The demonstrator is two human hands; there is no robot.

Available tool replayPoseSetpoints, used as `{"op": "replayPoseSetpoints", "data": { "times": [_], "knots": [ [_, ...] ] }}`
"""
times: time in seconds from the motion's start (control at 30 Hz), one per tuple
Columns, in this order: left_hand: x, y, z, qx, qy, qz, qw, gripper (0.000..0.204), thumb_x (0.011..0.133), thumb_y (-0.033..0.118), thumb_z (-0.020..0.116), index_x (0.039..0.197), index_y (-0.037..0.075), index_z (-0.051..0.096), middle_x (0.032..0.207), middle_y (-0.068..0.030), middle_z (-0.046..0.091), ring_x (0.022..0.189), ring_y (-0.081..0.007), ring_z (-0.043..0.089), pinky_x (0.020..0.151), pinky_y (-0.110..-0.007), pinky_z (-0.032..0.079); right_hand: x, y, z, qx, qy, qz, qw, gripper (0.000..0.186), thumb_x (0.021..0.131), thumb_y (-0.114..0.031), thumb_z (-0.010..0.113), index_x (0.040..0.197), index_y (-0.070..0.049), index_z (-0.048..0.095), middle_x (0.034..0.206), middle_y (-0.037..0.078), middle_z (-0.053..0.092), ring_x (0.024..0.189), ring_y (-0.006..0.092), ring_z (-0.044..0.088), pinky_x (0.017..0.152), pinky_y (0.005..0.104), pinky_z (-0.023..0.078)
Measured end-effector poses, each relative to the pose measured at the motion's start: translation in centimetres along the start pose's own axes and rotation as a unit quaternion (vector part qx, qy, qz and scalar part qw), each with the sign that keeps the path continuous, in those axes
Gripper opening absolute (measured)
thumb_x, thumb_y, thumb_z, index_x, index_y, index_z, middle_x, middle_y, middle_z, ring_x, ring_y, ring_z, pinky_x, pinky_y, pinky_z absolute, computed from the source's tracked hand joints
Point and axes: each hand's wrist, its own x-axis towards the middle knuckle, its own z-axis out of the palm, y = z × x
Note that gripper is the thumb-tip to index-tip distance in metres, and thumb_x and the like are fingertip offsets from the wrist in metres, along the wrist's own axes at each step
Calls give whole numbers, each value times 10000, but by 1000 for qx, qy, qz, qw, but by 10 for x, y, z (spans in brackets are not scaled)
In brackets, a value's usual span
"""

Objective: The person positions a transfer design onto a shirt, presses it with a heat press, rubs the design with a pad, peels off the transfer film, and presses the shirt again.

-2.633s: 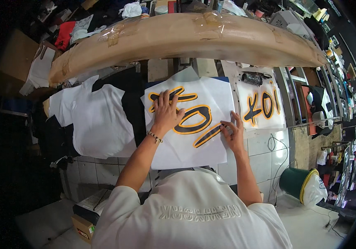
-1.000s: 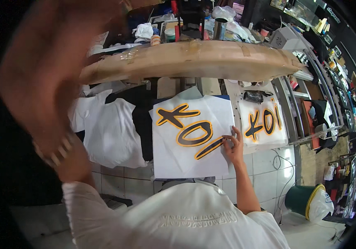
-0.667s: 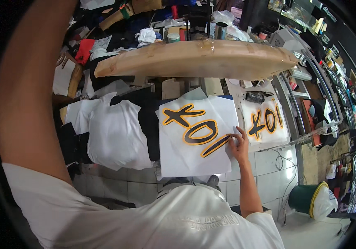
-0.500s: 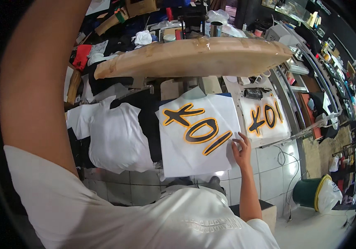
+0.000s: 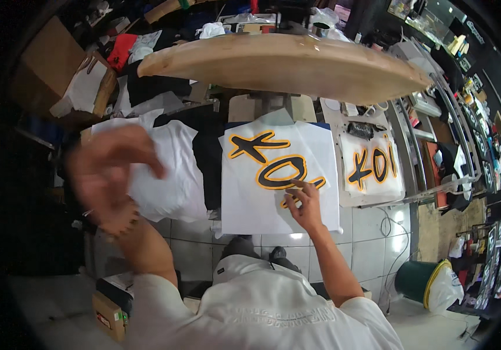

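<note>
Resting flat at ctr., directly in front of the person, a lettered film [image 5: 274, 149] lies on a white base piece [image 5: 250, 213]; its upper corner overhangs the base's top edge, & the bold dk. marks [image 5: 254, 146] have org. outlines. R hand [image 5: 304, 205] is over the lower RH part of the film, fingers part-bent & apart, thumb spaced from index, no obj. in the grip; fingertips sit at the btm. of the oval mark, covering part of the lowest stroke. Fingertip contact w/ the film: cannot tell. L hand [image 5: 113, 169] is up over the LH side, well apart from the film & nearer the cam.; fingers curve in a loose C, but blur is heavy, so cannot tell if anything is held. Beaded bracelet [image 5: 125, 220] is on the L wrist. White shirt [image 5: 174, 169] lies behind/below the L hand in view, w/ blk. cloth [image 5: 208, 157] b/w shirt & base piece. 2nd lettered sheet [image 5: 373, 166], same clrs., lies just R of the base; blk. wrapped item [image 5: 360, 130] is near its top edge. Long brn. wrapped slab [image 5: 285, 67] spans beyond the work area. Green bin [image 5: 414, 283], yel. rim, stands on the floor at lower R w/ a clear bag [image 5: 446, 287] at its mouth.
</note>
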Motion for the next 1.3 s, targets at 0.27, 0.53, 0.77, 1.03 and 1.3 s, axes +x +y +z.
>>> {"op": "replayPoseSetpoints", "data": {
  "times": [0.27, 0.53, 0.77, 1.03, 1.3],
  "knots": [
    [-184, -289, 101, -106, 194, -517, 827, 297, 987, 249, 714, 1230, 91, 652, 1039, -14, 691, 893, -103, 644, 754, -266, 510, 72, -40, 67, 22, -69, -58, 996, 188, 830, -126, 762, 1008, -66, 769, 1239, 94, 675, 1052, 316, 604, 913, 445, 485],
    [-177, -382, 109, -423, 223, -540, 693, 260, 1026, 304, 647, 1231, 145, 620, 1120, -8, 671, 975, -173, 667, 849, -358, 534, 126, -61, 119, -37, -63, -47, 996, 293, 847, -95, 736, 1134, -36, 729, 1284, 155, 659, 1062, 368, 606, 930, 456, 498],
    [-165, -385, 99, -380, 178, -570, 706, 230, 967, 203, 722, 1161, 107, 644, 1070, -1, 663, 937, -145, 657, 810, -318, 544, 124, -64, 135, -37, -59, -22, 997, 259, 864, -87, 721, 1116, -38, 748, 1277, 145, 659, 1065, 360, 615, 944, 474, 498],
    [-151, -359, 84, -396, 205, -552, 705, 226, 942, 157, 742, 1144, 99, 658, 1043, -6, 676, 916, -143, 659, 796, -308, 552, 98, -87, 117, -40, -38, -16, 998, 199, 839, -32, 736, 1038, -48, 751, 1231, 135, 683, 1059, 348, 624, 921, 447, 495],
    [-142, -388, 17, -127, 302, -440, 836, 165, 945, 185, 743, 1074, 98, 688, 896, -9, 683, 757, -75, 613, 621, -250, 504, 34, -119, 77, 87, -36, 64, 993, 184, 840, 22, 715, 1013, -29, 752, 978, 131, 734, 840, 316, 685, 740, 388, 546]
  ]
}}
